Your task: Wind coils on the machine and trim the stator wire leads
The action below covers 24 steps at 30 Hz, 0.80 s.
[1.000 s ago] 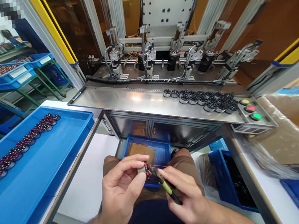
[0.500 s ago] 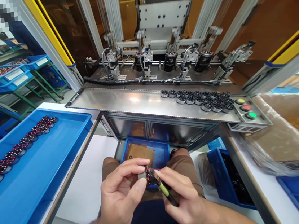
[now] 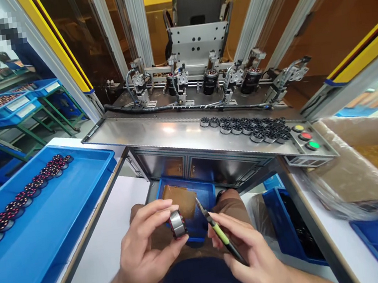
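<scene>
Between the fingertips and thumb of my left hand (image 3: 149,238) is a wound motor stator (image 3: 177,224), a short silver ring with red and black edges, its side turned towards me. My right hand (image 3: 246,244) is wrapped round cutting pliers (image 3: 221,234) with green and black handles. Their narrow jaws point up and forward, apart from the stator and to its right. Both hands are above my lap, over a blue bin (image 3: 205,203) on the floor with brown cardboard (image 3: 179,200) in it.
A blue tray (image 3: 78,192) on the left carries a row of stators (image 3: 31,190). Black-topped stators (image 3: 254,129) stand on the machine's metal ledge (image 3: 146,128), beside a button box (image 3: 314,151). A plastic-lined carton (image 3: 347,168) is on the right. A person (image 3: 22,47) stands far left.
The pliers have come away from the stator, moving right. My left hand has turned the stator so its silver side shows. Inside the machine, the white plate sits lower in view.
</scene>
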Motion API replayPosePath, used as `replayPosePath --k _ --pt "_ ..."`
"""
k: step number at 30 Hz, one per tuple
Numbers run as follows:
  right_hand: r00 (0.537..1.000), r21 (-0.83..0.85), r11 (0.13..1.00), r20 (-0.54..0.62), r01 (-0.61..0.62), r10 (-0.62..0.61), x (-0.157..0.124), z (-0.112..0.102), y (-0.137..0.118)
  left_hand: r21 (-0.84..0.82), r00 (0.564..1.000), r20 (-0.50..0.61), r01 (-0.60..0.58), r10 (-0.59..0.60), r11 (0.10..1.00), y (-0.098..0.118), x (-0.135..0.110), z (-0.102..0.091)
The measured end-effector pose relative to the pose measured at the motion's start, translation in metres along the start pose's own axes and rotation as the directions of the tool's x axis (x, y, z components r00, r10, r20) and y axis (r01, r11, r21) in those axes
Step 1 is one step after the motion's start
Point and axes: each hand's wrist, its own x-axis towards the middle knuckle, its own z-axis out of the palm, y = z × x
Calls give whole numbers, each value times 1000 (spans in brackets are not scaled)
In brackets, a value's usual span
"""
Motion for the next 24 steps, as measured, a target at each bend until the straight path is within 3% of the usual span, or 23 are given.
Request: replayPosePath --k 5,11,18,24 --pt "998 165 985 36 45 -52 -3 -4 -20 257 990 51 -143 135 956 9 7 -1" --pt "991 286 958 133 -22 -17 -7 -6 -34 415 991 91 -128 99 901 10 3 0" --pt "984 292 955 177 -58 6 -4 -6 -37 322 979 69 -204 192 925 10 10 -1" --pt "983 319 947 181 -31 -28 -2 -4 -37 205 983 3 -179 182 962 12 14 1"
